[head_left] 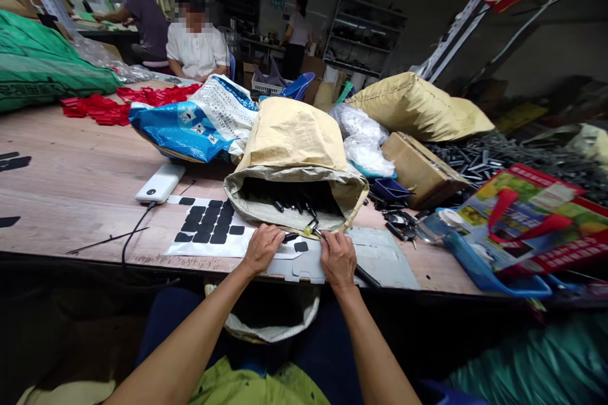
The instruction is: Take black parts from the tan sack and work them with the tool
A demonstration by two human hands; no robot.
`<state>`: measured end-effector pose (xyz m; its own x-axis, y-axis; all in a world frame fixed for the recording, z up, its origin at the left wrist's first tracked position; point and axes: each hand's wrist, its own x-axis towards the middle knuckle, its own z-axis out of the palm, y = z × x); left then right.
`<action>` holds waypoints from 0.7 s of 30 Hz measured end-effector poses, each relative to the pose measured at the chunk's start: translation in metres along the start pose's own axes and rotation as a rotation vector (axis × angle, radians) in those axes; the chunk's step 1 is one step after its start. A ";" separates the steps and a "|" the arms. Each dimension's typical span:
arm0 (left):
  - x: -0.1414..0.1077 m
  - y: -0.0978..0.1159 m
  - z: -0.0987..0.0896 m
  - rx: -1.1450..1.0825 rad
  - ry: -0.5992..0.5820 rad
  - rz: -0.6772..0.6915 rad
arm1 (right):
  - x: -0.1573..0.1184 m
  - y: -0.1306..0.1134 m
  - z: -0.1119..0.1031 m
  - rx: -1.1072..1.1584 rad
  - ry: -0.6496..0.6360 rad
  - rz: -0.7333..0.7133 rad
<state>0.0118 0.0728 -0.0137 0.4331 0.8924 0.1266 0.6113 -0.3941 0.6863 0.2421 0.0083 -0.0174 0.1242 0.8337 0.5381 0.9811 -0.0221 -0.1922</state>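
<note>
My left hand [265, 249] is closed around a small black piece [290, 237] at the front of the table. To its right, my right hand [338, 257] grips a tool with a metal shaft [317, 232], and a dark rod sticks out below that hand. A yellow-green bit [308, 228] shows near the tool's tip. Just behind both hands, a tan sack [297, 136] lies with its mouth toward me and black parts inside. Left of my left hand is a white sheet [237, 245] bearing rows of black rounded patches [200, 233]. A grey board [380, 253] lies under my right hand.
A white power bank [160, 183] with a cable sits at left. Behind are a blue-white bag [190, 126] and red pieces [102, 109]. On the right stand a cardboard box [418, 171], a blue tray [494, 275] and a colourful bag [536, 221]. Several people are farther back.
</note>
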 end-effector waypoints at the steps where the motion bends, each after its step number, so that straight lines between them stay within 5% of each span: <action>1: 0.000 -0.001 0.001 0.011 0.002 0.006 | -0.001 -0.002 -0.001 0.005 0.002 0.006; 5: 0.000 -0.001 0.002 0.046 0.003 0.026 | 0.000 -0.018 -0.013 0.106 -0.009 -0.022; 11: -0.002 0.000 0.001 0.069 0.008 0.048 | 0.010 -0.046 -0.013 0.321 -0.226 -0.284; 21: -0.003 0.000 -0.002 0.077 -0.054 0.074 | 0.011 -0.055 0.002 0.429 -0.335 -0.322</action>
<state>0.0094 0.0701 -0.0128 0.5124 0.8481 0.1350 0.6243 -0.4758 0.6195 0.1895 0.0201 -0.0027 -0.2889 0.8907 0.3509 0.8062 0.4241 -0.4127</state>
